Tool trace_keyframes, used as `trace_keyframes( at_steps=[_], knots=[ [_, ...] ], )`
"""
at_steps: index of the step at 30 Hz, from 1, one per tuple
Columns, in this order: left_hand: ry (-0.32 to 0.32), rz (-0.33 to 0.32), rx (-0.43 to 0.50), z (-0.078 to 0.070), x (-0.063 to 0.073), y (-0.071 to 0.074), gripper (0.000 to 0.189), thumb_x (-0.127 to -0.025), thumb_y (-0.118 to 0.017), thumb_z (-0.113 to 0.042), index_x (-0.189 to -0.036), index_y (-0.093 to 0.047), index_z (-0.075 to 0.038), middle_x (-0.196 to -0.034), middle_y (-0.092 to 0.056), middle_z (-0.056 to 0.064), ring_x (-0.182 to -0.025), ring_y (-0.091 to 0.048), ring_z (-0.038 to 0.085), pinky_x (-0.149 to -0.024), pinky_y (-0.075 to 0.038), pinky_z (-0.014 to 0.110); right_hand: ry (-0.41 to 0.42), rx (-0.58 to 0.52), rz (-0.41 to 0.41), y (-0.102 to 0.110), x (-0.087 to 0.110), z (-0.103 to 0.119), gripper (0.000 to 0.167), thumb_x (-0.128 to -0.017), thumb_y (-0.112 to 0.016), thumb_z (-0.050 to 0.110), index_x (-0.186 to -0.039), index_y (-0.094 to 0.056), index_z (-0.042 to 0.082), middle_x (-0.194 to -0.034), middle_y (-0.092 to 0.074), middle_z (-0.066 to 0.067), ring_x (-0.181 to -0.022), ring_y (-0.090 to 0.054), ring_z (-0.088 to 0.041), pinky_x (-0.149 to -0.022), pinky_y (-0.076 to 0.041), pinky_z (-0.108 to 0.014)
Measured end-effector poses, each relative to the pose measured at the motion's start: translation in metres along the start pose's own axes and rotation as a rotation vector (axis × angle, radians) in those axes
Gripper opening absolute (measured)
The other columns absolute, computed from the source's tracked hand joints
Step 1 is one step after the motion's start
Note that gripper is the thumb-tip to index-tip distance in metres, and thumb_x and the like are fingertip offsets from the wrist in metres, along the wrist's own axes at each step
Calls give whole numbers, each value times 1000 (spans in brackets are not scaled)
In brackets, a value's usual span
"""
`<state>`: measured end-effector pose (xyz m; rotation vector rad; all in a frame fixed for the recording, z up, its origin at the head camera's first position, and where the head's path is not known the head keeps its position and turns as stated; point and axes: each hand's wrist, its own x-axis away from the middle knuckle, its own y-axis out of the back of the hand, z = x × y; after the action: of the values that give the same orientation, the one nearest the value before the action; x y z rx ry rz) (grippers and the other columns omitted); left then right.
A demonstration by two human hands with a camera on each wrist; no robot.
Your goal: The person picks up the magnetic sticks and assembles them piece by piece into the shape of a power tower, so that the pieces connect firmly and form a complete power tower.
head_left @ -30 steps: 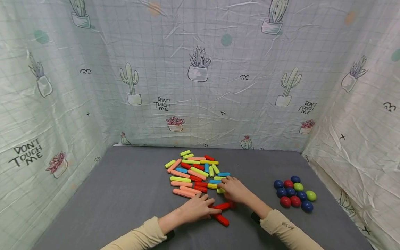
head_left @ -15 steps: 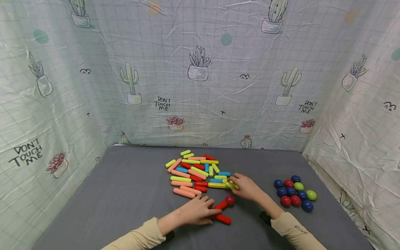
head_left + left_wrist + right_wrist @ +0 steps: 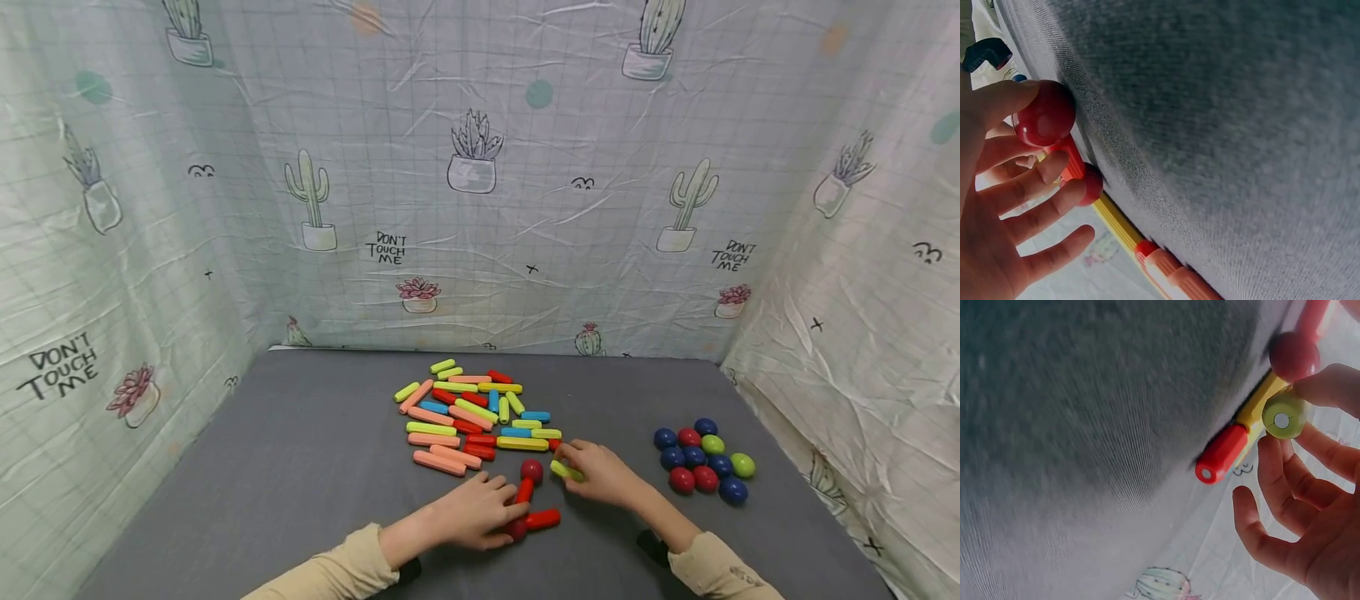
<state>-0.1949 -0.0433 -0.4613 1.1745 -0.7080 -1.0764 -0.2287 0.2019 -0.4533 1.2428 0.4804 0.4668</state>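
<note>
My left hand [image 3: 474, 510] pinches a glossy red ball [image 3: 1047, 112] between thumb and fingers, low over the grey cloth. From this ball run two red sticks: one red stick [image 3: 543, 520] points right, the other leads away to a second red ball [image 3: 532, 472]. In the left wrist view the remaining left fingers are spread. My right hand [image 3: 600, 473] pinches a short lime-green stick [image 3: 566, 471], just right of the second ball. The right wrist view shows the lime stick's end face [image 3: 1280, 419], with a round silvery dot in its centre.
Beyond my hands lies a spread of loose coloured sticks, including a yellow stick [image 3: 522, 444], a salmon stick [image 3: 439, 462] and a blue stick [image 3: 536, 416]. Several blue, red and green balls, such as a blue ball [image 3: 733, 491], cluster at the right. A patterned curtain [image 3: 480, 250] surrounds the table.
My right hand has drawn the lime stick from the pile, towards me and right. The red ball-and-stick piece has turned in my left hand, so the far ball now lies further left.
</note>
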Motion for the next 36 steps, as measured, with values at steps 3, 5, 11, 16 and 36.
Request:
trace_keyframes(
  at_steps=[3,5,11,16,36],
  knots=[
    [-2,-2,3,-1,-2,-1,40,-86,-50,-50,-117,-53,-25,-96,-56,-6,-80,-47,7,-62,-34,17,11,-28,13,-3,-1,1,22,-77,-65,17,-98,-59,15,-79,-52,4,-60,-43,-2,-53,-37,-18],
    [0,0,12,-2,-3,-1,40,-86,-48,-51,-117,-53,-26,-95,-56,-6,-79,-46,7,-62,-33,17,26,-44,19,-6,-2,2,22,-77,-65,17,-98,-59,14,-79,-51,4,-60,-43,-2,-53,-37,-18],
    [9,0,11,-5,-7,-2,40,-85,-47,-53,-114,-54,-26,-97,-55,-6,-81,-47,8,-64,-36,17,65,-50,22,-12,-5,5,20,-76,-65,16,-96,-59,14,-79,-52,4,-60,-43,-2,-53,-37,-16],
    [9,4,-3,-6,-10,-2,42,-85,-47,-53,-117,-54,-27,-100,-54,-5,-84,-47,8,-66,-39,19,91,-44,1,-15,-7,6,17,-76,-65,14,-92,-60,12,-76,-50,3,-57,-39,-1,-52,-36,-16],
    [2,13,34,-6,-12,-3,38,-84,-51,-49,-117,-55,-30,-109,-47,-5,-85,-44,9,-66,-37,19,202,-197,63,-8,-5,-16,16,-83,-60,11,-98,-61,9,-77,-58,5,-62,-46,4,-56,-42,-15]
  ],
)
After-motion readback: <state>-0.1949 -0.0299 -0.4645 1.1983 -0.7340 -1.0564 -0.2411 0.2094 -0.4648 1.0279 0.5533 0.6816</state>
